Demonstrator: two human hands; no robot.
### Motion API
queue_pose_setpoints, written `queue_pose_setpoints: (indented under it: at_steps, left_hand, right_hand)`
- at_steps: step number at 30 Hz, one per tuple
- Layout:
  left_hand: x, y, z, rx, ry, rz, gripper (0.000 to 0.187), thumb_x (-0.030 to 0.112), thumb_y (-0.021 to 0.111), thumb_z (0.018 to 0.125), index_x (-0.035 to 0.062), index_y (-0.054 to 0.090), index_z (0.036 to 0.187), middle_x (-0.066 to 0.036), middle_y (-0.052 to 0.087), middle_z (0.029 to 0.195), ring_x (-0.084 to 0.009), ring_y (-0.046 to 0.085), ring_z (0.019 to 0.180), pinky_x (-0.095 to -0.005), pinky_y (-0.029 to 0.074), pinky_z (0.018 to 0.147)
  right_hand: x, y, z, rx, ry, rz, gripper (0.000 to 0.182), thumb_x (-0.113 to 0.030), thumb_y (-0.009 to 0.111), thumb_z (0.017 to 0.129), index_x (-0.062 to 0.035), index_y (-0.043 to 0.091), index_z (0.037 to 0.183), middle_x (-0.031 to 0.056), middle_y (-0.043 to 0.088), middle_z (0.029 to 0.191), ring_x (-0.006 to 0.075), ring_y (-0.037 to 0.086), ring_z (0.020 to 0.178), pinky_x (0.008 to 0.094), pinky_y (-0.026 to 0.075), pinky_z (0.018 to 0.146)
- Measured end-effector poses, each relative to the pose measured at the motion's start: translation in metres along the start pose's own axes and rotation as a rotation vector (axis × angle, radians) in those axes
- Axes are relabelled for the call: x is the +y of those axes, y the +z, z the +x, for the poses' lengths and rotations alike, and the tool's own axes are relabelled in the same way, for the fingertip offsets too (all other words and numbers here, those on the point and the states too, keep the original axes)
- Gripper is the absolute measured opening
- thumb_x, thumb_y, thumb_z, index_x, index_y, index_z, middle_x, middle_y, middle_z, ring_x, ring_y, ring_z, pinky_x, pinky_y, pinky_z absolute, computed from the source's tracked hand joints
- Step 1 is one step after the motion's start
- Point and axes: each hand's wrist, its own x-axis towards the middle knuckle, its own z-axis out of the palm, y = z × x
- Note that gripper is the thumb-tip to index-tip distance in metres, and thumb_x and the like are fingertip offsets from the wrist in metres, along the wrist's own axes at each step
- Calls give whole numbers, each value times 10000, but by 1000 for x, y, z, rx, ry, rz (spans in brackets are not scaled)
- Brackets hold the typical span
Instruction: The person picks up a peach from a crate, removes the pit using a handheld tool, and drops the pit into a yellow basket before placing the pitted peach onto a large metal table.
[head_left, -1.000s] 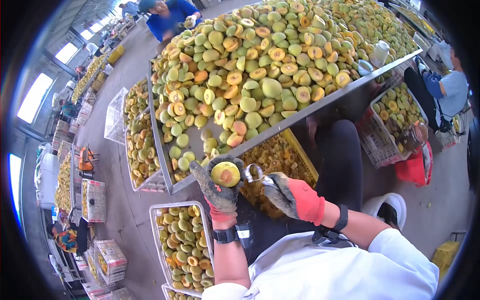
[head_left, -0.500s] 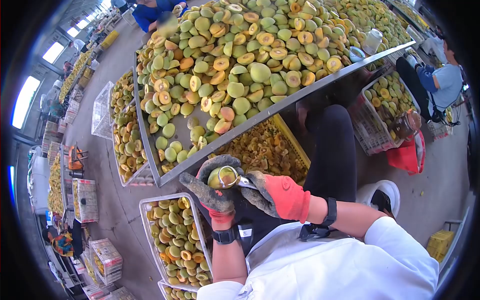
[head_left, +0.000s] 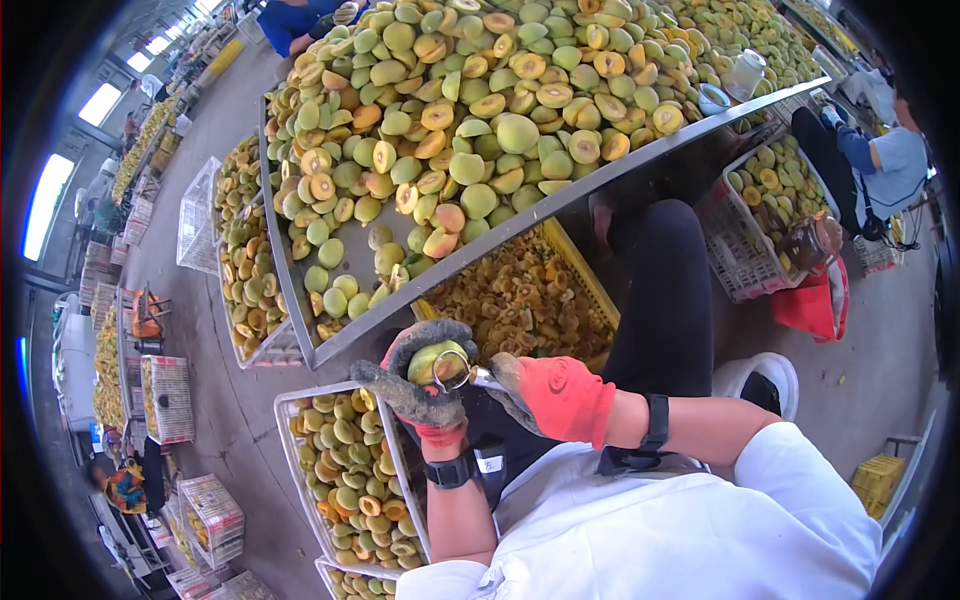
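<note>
My left hand (head_left: 425, 385), in a red glove with dirty grey fingers, is wrapped round a green fruit (head_left: 432, 362) near the table's front edge. My right hand (head_left: 550, 397), gloved the same way, grips a metal tool (head_left: 483, 377). The tool's ring-shaped end (head_left: 451, 371) lies against the fruit's right side. Both hands are above my lap, in front of a yellow crate (head_left: 580, 268) of orange scraps. Beyond them a metal-edged table (head_left: 480, 250) bears a heap of whole and halved fruit (head_left: 470, 110).
A white crate of halved fruit (head_left: 350, 480) stands at lower left, another crate (head_left: 745, 250) at right beside a red bag (head_left: 812, 305). A glass jar (head_left: 746, 75) and small cup (head_left: 713, 99) sit on the heap. A seated person (head_left: 895, 170) is at right, another (head_left: 300, 25) behind the table.
The fruit has turned in my left hand, and the tool's ring has shifted to its lower right side. The view has moved slightly.
</note>
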Motion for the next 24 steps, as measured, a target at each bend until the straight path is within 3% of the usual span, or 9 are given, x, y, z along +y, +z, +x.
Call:
queue_pose_setpoints:
  at_steps: [6, 10, 11, 13, 17, 19, 20, 22, 24]
  left_hand:
    - [-2, 17, 0, 94, -135, -76, 834, 661, 206, 901, -64, 619, 912, -176, 652, 865, -260, 632, 776, -336, 517, 761]
    - [-10, 14, 0, 65, -175, -27, 825, 649, 203, 909, -63, 618, 886, -175, 656, 839, -243, 629, 756, -324, 508, 751]
    - [-12, 14, 0, 70, -157, -43, 831, 654, 201, 906, -65, 616, 865, -171, 655, 820, -239, 629, 756, -323, 506, 743]
    - [-13, 15, 2, 77, -133, 16, 833, 658, 188, 904, -62, 605, 882, -169, 653, 823, -239, 627, 764, -321, 503, 753]
    - [-14, 19, 3, 118, 41, 262, 845, 668, 170, 899, -58, 603, 886, -156, 648, 813, -225, 617, 768, -308, 496, 756]
    - [-19, 18, 3, 107, 132, 304, 849, 668, 167, 899, -56, 609, 872, -153, 648, 811, -220, 614, 765, -305, 495, 756]
    - [-20, 18, 3, 96, 223, 345, 853, 669, 164, 899, -54, 615, 859, -150, 648, 809, -216, 612, 761, -303, 494, 757]
    - [-13, 25, 1, 102, 231, 456, 857, 669, 161, 899, -53, 618, 843, -148, 648, 813, -215, 610, 758, -300, 492, 756]
    - [-10, 25, 3, 105, 239, 567, 861, 670, 158, 899, -52, 622, 827, -146, 649, 818, -214, 609, 755, -297, 490, 755]
  right_hand:
    - [6, 15, -3, 45, 91, 351, 233, -158, 580, 850, -32, 502, 1029, 126, 593, 771, 251, 595, 665, 338, 459, 578]
    - [19, 31, -7, 61, 132, 572, 211, -250, 512, 931, -53, 536, 1005, 57, 600, 771, 155, 558, 636, 287, 438, 570]
    - [19, 32, -8, 59, 137, 572, 211, -250, 512, 931, -53, 536, 1005, 57, 600, 771, 155, 558, 636, 287, 438, 570]
    - [14, 29, -5, -8, 408, 1026, 289, -346, 444, 960, -87, 573, 968, 19, 599, 778, 117, 543, 628, 260, 417, 537]
    - [14, 33, -5, 36, 348, 1187, 344, -402, 412, 963, -112, 597, 957, 13, 601, 779, 110, 547, 621, 246, 408, 516]
    - [20, 30, -5, -170, 594, 1462, 340, -420, 443, 944, -124, 606, 987, 24, 613, 785, 112, 567, 627, 252, 420, 508]
    - [21, 35, -6, -170, 595, 1463, 340, -420, 443, 944, -124, 606, 987, 24, 613, 785, 112, 567, 627, 252, 420, 508]
    - [27, 50, -9, 90, 290, 1072, 338, -398, 414, 958, -123, 606, 1005, 23, 614, 810, 113, 568, 658, 249, 433, 527]
    - [46, 55, -12, 56, 248, 877, 354, -414, 410, 954, -124, 606, 1008, 25, 613, 823, 113, 569, 680, 246, 430, 530]
